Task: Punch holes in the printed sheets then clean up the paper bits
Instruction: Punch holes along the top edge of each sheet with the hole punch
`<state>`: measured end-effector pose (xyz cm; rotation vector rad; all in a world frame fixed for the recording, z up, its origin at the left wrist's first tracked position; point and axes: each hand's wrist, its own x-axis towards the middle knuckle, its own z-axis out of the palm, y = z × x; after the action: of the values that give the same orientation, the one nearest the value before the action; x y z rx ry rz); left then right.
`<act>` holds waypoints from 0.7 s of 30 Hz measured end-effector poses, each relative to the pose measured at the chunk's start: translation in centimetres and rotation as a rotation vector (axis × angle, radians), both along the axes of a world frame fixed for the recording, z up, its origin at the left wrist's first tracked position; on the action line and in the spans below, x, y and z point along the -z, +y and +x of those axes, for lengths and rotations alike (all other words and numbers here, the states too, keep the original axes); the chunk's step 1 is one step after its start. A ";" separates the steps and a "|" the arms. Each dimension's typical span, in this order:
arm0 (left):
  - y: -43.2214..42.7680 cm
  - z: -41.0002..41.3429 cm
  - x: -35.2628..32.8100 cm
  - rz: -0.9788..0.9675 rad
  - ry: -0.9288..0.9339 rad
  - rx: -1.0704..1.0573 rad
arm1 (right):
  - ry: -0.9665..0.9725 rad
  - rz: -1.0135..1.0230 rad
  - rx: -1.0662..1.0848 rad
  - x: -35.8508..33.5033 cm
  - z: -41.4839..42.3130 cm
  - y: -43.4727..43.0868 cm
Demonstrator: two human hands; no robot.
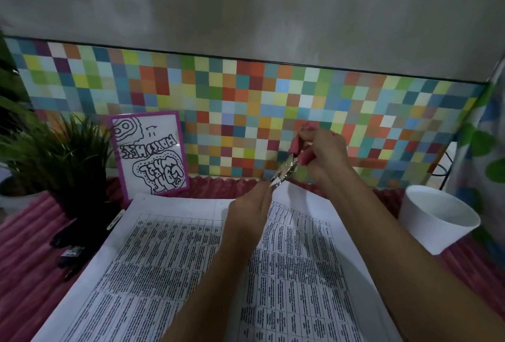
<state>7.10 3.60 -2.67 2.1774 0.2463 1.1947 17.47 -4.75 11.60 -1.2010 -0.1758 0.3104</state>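
Printed sheets (pixel 169 268) with dense tables lie on the pink ribbed cloth (pixel 24 268) in front of me. My right hand (pixel 325 156) grips the pink handles of a hand-held hole punch (pixel 287 168), whose metal jaws sit over the far edge of the upper sheet. My left hand (pixel 250 212) holds that sheet's far edge just below the jaws, fingers pointing toward the punch. I cannot make out any loose paper bits.
A white paper cup (pixel 434 221) stands at the right. A potted grass plant (pixel 54 156) and a purple-framed drawing (pixel 151 154) stand at the back left before the coloured tile wall. Dark pens (pixel 68 254) lie left of the sheets.
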 end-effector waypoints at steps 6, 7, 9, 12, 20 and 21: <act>-0.4 -0.1 -0.3 -0.093 0.033 -0.026 | -0.181 -0.069 -0.158 0.3 -0.2 -1.0; -0.5 -0.1 -0.3 -0.088 0.042 -0.045 | -0.226 -0.103 -0.152 0.3 -0.4 -1.0; -0.5 -0.2 -0.5 -0.073 0.066 -0.079 | -0.300 -0.158 -0.113 0.1 -0.8 -0.7; -0.7 -0.1 -0.7 -0.041 0.089 -0.126 | -0.387 -0.205 -0.067 0.1 -1.4 0.0; -0.3 -0.3 -1.0 -0.158 0.034 -0.152 | -0.403 -0.248 0.106 -0.3 -0.4 0.2; -0.2 -0.3 -0.9 -0.221 -0.017 -0.102 | -0.381 -0.250 0.097 -0.5 -0.1 -0.2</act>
<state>6.84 3.38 -1.78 1.9820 0.4646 1.1804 17.40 -4.93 12.09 -1.5054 -0.4169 0.0146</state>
